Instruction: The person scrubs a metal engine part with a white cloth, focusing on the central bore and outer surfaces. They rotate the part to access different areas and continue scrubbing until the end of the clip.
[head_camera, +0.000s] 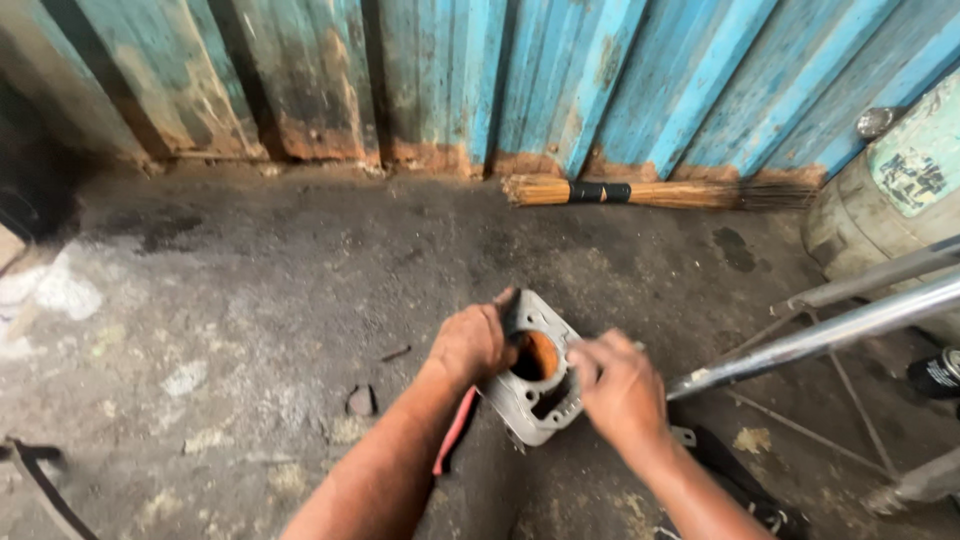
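A grey metal engine cylinder block with a round rusty-orange bore stands tilted on the stained concrete floor. My left hand grips its upper left edge, fingers curled over the rim beside the bore. My right hand is closed at the block's right side, pinching something small against its top face; what it pinches is hidden. A red strip-like object lies on the floor under my left forearm.
A straw broom lies along the foot of the blue corrugated metal wall. A pale drum stands at the right. Chrome tubes and thin rods slant in from the right. A small stone lies left of the block.
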